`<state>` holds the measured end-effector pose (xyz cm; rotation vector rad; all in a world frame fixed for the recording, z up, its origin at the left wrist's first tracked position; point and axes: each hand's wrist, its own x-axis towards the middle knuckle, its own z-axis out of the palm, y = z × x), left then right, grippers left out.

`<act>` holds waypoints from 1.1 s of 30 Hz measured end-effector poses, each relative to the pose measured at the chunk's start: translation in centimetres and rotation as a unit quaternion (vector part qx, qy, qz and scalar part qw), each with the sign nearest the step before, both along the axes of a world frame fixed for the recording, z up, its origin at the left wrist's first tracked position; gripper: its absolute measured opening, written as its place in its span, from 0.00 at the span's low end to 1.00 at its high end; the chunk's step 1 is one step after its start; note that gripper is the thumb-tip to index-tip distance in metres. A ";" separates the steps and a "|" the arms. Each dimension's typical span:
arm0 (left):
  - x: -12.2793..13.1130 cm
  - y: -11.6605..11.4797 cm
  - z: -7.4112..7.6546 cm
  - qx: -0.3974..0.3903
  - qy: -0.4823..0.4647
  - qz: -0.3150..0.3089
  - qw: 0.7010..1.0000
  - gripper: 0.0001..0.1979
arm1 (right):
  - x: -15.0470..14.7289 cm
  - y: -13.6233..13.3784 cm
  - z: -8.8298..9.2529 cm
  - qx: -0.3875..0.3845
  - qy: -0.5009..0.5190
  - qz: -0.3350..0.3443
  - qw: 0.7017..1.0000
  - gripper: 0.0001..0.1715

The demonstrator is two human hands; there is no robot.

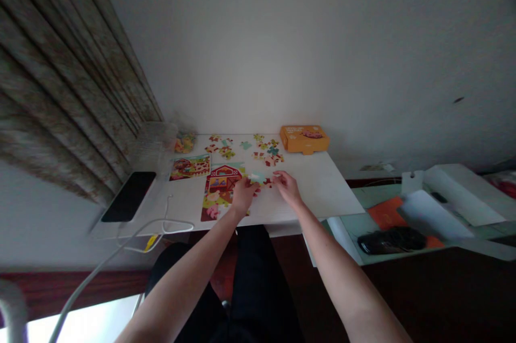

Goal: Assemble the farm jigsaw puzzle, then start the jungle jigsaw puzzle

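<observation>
A partly assembled jigsaw puzzle (pixel 220 190) with a red barn and a pink pig lies on the white table (pixel 318 187), near its front edge. My left hand (pixel 244 195) rests at the puzzle's right side, its fingertips on a pale teal jigsaw piece (pixel 258 177). My right hand (pixel 287 187) is just to the right, with its fingers at small red jigsaw pieces (pixel 268 183). I cannot tell whether those fingers grip anything. Several loose pieces (pixel 266 150) are scattered farther back.
An orange cardboard box (pixel 304 138) stands at the table's back edge. A picture card (pixel 190 166), clear plastic bag (pixel 155 147), black phone (pixel 129 196) and white cable (pixel 165 224) lie left. A curtain (pixel 68 79) hangs left; papers and a black pouch (pixel 391 241) lie right.
</observation>
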<state>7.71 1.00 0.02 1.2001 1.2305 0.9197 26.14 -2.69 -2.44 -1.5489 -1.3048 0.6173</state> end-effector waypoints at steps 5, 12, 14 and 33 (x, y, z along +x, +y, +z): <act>1.9 -0.5 0.2 0.038 0.070 -0.030 0.996 0.09 | 0.5 0.4 0.1 -0.015 0.150 0.054 0.987 0.27; 2.9 -0.8 0.6 0.061 0.105 -0.062 0.991 0.08 | 1.3 0.9 0.3 -0.039 0.187 0.066 0.979 0.23; 2.4 -0.5 0.7 0.108 0.128 -0.067 0.984 0.03 | 1.5 1.0 0.1 -0.032 0.187 0.054 0.980 0.24; -7.6 4.0 -0.5 0.415 0.461 -0.139 0.772 0.15 | 0.6 4.3 -1.6 -0.014 0.091 0.031 0.995 0.22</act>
